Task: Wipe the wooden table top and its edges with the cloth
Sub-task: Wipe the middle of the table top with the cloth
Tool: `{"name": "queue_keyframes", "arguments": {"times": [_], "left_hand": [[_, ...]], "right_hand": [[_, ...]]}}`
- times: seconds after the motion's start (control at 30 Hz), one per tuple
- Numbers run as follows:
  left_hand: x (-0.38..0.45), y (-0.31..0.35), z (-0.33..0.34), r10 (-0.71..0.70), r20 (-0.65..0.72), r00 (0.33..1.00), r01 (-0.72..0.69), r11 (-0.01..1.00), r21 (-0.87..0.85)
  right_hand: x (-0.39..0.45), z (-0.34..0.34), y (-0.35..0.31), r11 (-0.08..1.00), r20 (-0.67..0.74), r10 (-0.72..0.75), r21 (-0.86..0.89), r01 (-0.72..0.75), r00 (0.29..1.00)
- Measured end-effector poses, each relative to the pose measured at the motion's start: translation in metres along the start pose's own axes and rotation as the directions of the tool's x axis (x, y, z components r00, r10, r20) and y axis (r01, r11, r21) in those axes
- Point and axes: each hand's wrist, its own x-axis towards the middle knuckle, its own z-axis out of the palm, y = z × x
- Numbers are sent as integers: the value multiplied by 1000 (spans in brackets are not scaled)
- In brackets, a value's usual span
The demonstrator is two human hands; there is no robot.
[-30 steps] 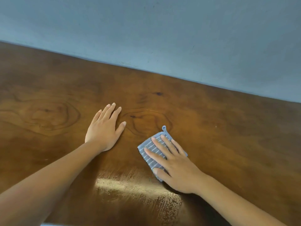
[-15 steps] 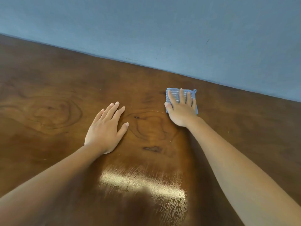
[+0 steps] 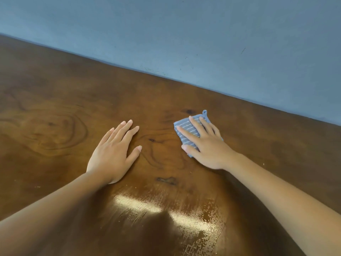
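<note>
So the blue-grey wall (image 3: 203, 34) takes up the whole top of the view, running down at a slant from left to right where it meets the back edge of the wooden table top (image 3: 64, 93); the wood is dark brown with big swirly grain rings on the left and a couple of small dark knots near the middle; closer to the camera there's a shiny wet-looking patch (image 3: 166, 215) catching the light, streaky and speckled at its edges. Both bare forearms come in from the bottom corners; the left hand (image 3: 112, 154) lies flat, palm down on the wood, fingers straight and close together, thumb stuck out to the side, holding nothing; the right hand (image 3: 206, 145) presses flat on the cloth (image 3: 186, 130), fingers straight and spread a bit across it, thumb along its near edge. The cloth is a small blue thing with pale stripes, lying flat on the table right of centre, near the wall but not touching it; its little hanging loop (image 3: 204, 112) pokes out at the far corner.
</note>
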Motion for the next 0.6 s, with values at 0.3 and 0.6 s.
{"name": "queue_keyframes", "arguments": {"times": [0.3, 0.6], "left_hand": [[1, 0, 0, -4, 14, 1000, 4, 1000, 3], [1, -1, 0, 7, 29, 1000, -8, 1000, 9]], "right_hand": [[111, -31, 71, 922, -75, 388, 41, -386, 919], [90, -20, 29, 916, -42, 391, 121, -384, 920]]}}
